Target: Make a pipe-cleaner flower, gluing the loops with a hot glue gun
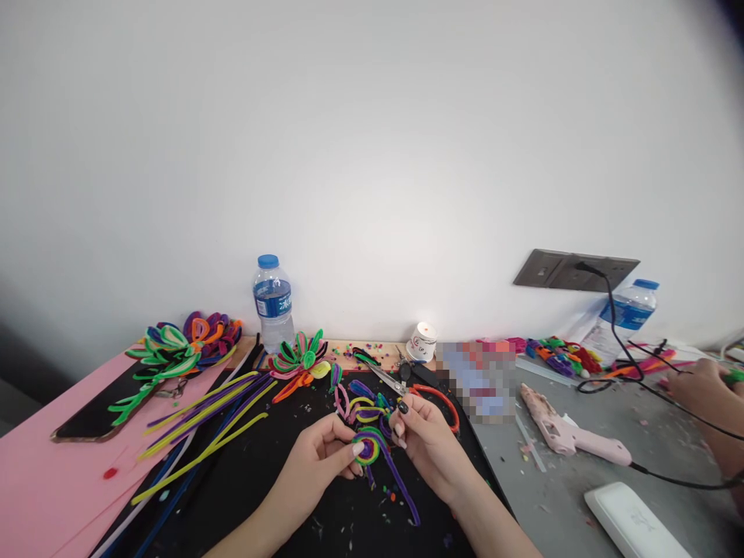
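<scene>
My left hand pinches a round coil of pipe cleaner between thumb and fingers. The coil has rings of green, yellow, purple and red. From its right side a loose purple pipe cleaner trails down over the black mat. Right beside the coil, my right hand has its fingers closed together near the purple strand; what lies between them is hidden. Behind both hands are looped pipe-cleaner pieces in pink, yellow, purple and blue. Scissors with orange-red handles lie just beyond my right hand.
Loose pipe cleaners, a phone and pipe-cleaner flowers lie left. A water bottle and paper cup stand by the wall. A corded pink glue gun and white case lie right, near another person's hand.
</scene>
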The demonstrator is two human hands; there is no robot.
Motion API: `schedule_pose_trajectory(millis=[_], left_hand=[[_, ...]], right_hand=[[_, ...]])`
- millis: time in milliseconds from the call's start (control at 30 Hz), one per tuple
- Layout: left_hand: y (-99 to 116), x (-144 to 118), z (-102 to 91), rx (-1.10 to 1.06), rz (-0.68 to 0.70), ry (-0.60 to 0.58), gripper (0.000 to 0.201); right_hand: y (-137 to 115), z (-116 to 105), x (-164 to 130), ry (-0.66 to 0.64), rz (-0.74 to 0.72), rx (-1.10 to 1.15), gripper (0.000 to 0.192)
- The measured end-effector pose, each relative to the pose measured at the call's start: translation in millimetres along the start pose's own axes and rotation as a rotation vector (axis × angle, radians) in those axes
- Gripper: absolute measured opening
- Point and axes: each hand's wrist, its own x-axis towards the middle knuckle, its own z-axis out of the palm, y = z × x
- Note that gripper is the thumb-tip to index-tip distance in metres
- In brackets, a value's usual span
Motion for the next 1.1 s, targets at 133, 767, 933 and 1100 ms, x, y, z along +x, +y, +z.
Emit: schedule_pose_trajectory(millis=[133,767,933,1100], left_hand=[[2,0,-0.3,0.006,0.004,0.02,0.021],[12,8,-16.2,-0.059,0.065,0.36,0.022],[12,11,-23.2,-0.107,0.119,0.472,0.024],[23,9,-29.4,-0.13,0.258,0.548,0.021]], right_hand=[[-2,-6,2,0.038,-0.025,0.032,0.018],[-44,-18,2,0.244,-0.327,-0.525,0.025],[-86,-21,3,0.323,-0.404,-0.954,0.03],[-127,-20,10,0.443,-0.39,-1.348,0.031]])
